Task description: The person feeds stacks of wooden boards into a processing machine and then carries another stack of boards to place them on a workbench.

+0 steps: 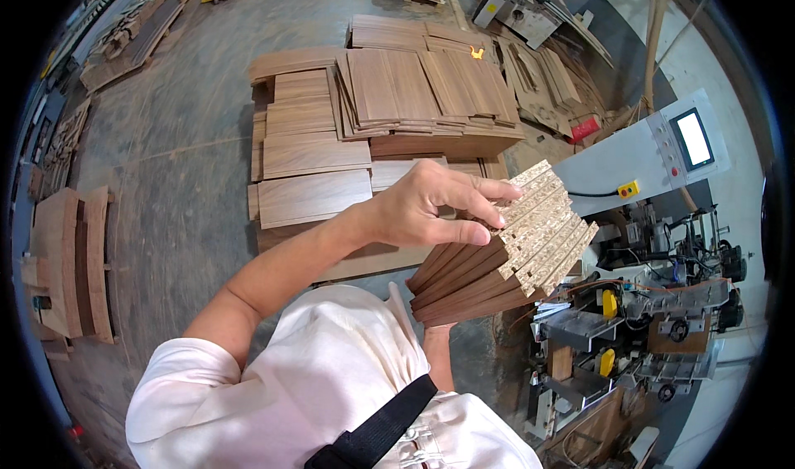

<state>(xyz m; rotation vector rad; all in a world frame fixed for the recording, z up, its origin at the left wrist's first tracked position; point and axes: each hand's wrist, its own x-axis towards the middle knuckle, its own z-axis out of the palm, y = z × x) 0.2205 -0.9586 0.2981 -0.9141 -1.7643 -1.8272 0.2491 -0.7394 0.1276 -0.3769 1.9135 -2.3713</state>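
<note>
A bundle of narrow wood-grain particleboard strips is held up tilted in front of my body, its grooved, raw chipboard ends facing up and right. My left hand reaches across to the bundle's upper end. Its thumb and fingers are curled together against the edge of the uppermost strips. From below, my right hand bears the bundle; only the wrist area shows, and its fingers are hidden behind the strips.
Behind the bundle stand stacks of brown wood-grain panels, with an orange clip-like thing on top. To the right are a control panel with a lit screen and a machine with metal plates. More boards lie at the left.
</note>
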